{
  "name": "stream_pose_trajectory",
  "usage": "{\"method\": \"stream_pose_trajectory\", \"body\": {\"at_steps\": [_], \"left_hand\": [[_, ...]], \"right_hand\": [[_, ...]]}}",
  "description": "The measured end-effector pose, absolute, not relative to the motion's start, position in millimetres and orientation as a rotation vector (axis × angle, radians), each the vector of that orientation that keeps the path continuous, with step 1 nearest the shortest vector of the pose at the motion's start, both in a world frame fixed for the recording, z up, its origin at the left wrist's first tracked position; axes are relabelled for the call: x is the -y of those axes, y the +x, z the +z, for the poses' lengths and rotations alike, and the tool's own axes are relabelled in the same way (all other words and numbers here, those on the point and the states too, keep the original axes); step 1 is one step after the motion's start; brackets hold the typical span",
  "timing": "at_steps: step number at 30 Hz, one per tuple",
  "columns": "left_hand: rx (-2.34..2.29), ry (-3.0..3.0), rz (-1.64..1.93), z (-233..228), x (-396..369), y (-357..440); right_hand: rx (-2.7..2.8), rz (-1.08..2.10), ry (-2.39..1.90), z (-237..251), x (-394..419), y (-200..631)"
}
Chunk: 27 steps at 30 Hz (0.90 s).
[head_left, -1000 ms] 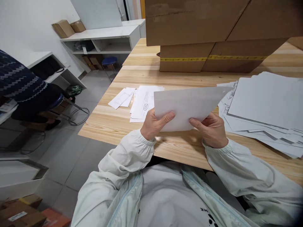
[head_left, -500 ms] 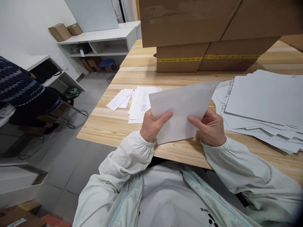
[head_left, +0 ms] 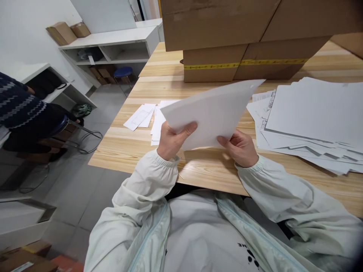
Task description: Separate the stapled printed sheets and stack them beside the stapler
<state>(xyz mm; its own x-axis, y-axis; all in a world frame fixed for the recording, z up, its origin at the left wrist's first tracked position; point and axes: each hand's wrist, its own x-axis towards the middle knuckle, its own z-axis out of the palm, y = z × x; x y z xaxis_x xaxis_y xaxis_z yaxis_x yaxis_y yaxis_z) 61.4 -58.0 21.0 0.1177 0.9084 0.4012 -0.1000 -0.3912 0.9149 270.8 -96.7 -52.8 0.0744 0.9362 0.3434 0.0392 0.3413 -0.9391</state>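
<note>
At far left of the frame, a seated person in a dark patterned sweater (head_left: 19,109) occupies a blue stool; shelves (head_left: 113,45) with small boxes stand behind, upper left. Left of centre on the table (head_left: 136,147), a few envelopes (head_left: 140,116) lie flat beside a short stack of printed sheets (head_left: 157,126). At centre, the left hand (head_left: 168,141) grips the lower left edge of a white sheet (head_left: 212,113), thumb on top and fingers underneath. The right hand (head_left: 241,147) pinches the lower right edge of the same sheet in the same manner. The sheet is held clear of the table, tilted, its far corner pointing up and right toward the cartons (head_left: 241,37) stacked at top centre. It is not visible whether it is a single sheet or a folded one. At right, a large loose pile of papers (head_left: 312,124) covers the table, edges uneven. Judged from this layout, the processed stack at left is small and the pile at right is large, so most of the work appears to remain; the held sheet belongs to neither yet.
</note>
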Motion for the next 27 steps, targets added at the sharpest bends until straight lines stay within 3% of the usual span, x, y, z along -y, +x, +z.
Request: {"method": "stream_pose_trajectory", "body": {"at_steps": [17,21,27], "left_hand": [[-0.852,1.469,1.385,14.5,64.3,67.3],[-0.864,1.341,1.342,11.0,87.0,68.8],[-0.849,1.042,0.758,-12.9,118.0,74.8]], "right_hand": [[1.224,0.865,-1.049,-42.8,104.8,263.9],[1.152,1.170,-1.145,-25.1,129.7,282.8],[0.961,1.524,-1.399,-25.4,173.1,331.5]]}}
